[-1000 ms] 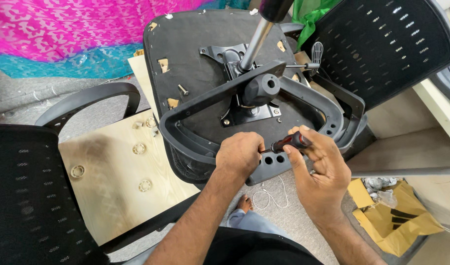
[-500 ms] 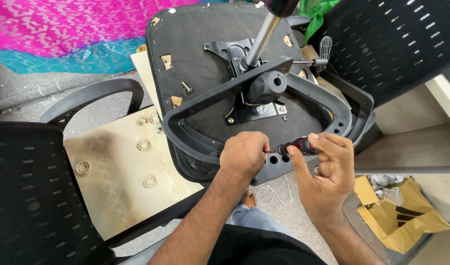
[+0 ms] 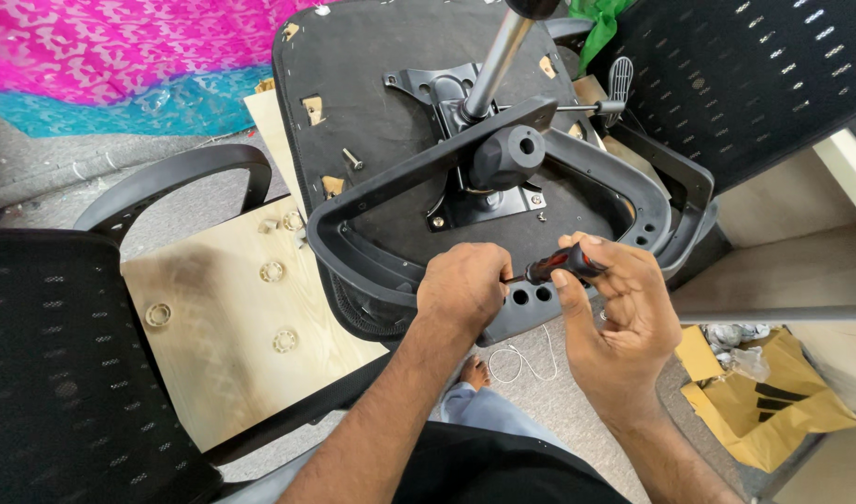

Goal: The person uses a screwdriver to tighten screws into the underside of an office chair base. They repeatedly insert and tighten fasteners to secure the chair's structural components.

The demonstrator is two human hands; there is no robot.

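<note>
Both hands meet — right hand (image 3: 624,308) (grip pinching) on screwdriver (image 3: 554,269), left hand (image 3: 463,287) fisted at the seat frame (image 3: 372,252).

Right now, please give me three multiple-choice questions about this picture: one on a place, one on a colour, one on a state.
1. Where is the screwdriver?
A. in the right hand
B. on the wooden board
C. on the floor

2. What colour is the cloth at the top left?
A. yellow
B. pink and teal
C. white

3. How does the office chair lie?
A. upright
B. underside up
C. folded flat

Answers: 1 A, fingers wrap its handle; 2 B, a pink pattern above a teal band; 3 B, the base plate and metal column face the camera.
</note>
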